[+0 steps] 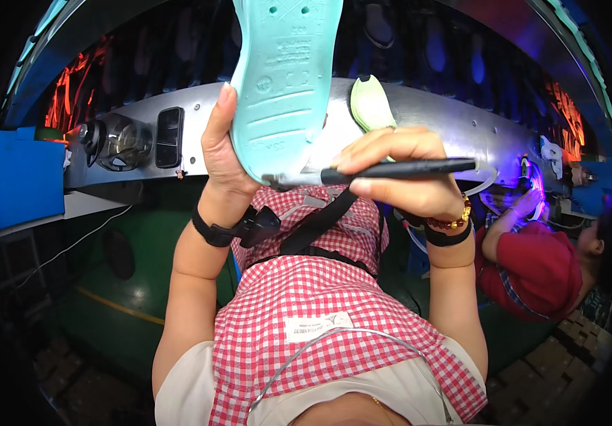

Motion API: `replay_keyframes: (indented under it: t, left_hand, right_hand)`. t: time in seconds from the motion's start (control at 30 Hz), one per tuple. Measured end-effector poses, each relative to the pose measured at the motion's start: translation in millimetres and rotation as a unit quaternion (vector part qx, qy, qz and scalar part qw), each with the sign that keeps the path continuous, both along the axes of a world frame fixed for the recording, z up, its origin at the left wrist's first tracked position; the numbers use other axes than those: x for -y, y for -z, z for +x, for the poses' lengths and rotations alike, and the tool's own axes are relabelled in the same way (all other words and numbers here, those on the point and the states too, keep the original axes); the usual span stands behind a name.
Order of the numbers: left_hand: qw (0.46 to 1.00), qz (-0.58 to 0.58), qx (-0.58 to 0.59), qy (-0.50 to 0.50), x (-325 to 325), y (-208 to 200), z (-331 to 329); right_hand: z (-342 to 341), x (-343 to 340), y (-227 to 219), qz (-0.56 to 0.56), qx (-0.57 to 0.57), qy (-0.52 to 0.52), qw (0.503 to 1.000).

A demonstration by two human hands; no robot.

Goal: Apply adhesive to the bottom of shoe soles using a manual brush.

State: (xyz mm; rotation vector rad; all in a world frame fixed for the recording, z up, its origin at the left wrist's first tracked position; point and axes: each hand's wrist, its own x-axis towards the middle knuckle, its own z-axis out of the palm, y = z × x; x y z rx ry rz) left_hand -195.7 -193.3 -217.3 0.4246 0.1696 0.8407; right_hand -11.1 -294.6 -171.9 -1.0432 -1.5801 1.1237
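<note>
A turquoise shoe sole point(282, 85) is held up in front of me with its underside showing. My left hand point(229, 145) grips it near the lower, heel end, thumb along the left edge; the other fingers are hidden behind it. Between the fingers and thumb of my right hand point(398, 170) lies a slim black-handled brush point(412, 169), pointing left. Its pale front part and dark tip sit at the sole's heel edge; glare blurs whether they touch. A light green shoe piece point(371, 104) rests on the metal surface beyond my right hand.
The curved metal bench point(434, 117) carries a clear jug with a dark lid point(122, 142) and a black tray point(169, 136) on the left. Rows of soles point(435, 51) stand behind it. Blue boxes point(25, 181) flank the left. A co-worker point(540, 266) works at right under violet light.
</note>
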Motion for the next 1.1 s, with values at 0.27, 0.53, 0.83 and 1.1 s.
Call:
replay_keyframes:
  t: [0.27, 0.53, 0.83, 1.1]
  left_hand:
    - [0.99, -0.059, 0.018, 0.127, -11.6, 1.7, -2.5]
    - [0.949, -0.079, -0.158, 0.262, -4.0, -12.1, -1.2]
    - [0.917, -0.028, -0.249, 0.309, -5.3, -21.8, -8.3]
    - [0.902, 0.001, -0.28, 0.327, -7.9, -27.2, -16.3]
  right_hand:
    - [0.6, 12.9, 4.8, 0.117, -0.037, -0.05, 0.991]
    - [11.0, 7.6, -5.1, 0.162, 0.201, -0.116, 0.959]
    - [16.9, 12.1, -7.4, 0.158, 0.225, -0.084, 0.958]
    - [30.8, 8.5, -12.3, 0.144, 0.257, -0.113, 0.949]
